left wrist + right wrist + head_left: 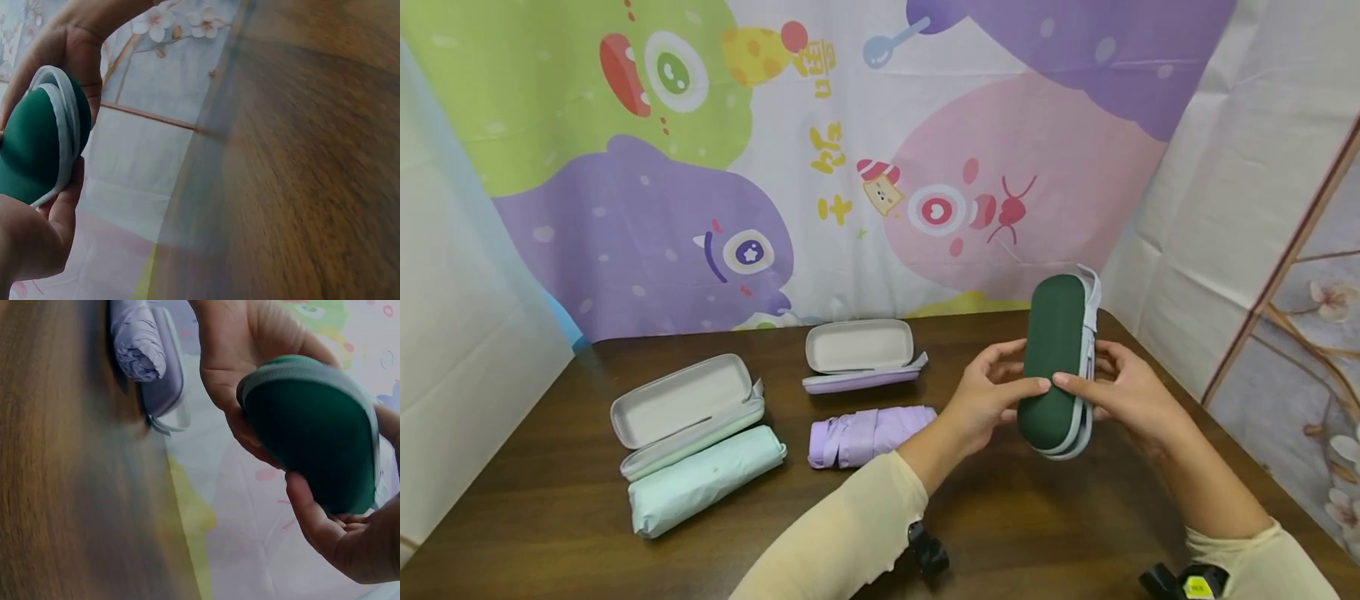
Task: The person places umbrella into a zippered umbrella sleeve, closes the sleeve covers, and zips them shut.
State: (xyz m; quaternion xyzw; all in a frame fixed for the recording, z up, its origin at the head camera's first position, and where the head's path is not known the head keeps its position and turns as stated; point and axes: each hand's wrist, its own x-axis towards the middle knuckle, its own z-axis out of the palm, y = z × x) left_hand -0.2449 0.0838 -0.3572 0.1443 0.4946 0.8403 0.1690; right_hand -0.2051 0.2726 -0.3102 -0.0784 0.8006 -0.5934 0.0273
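A dark green zip case (1051,367), long with rounded ends, is held up over the right part of the table by both hands. My left hand (981,396) grips its left side, thumb across the green face. From the other side my right hand (1138,396) holds it, thumb tip close to the left one and fingers behind. A grey zip band (65,119) runs round the edge, and the two halves stand slightly apart at the lower end. A pale wrist loop (1092,287) sticks out at the top. What is inside the case is hidden.
On the left lies an opened mint case (688,404) with a rolled mint umbrella (703,479) in front. Mid-table, an opened lilac case (861,350) stands behind a folded lilac umbrella (865,435), partly covered by the left forearm. A cartoon-printed curtain (850,250) hangs behind the table (550,517).
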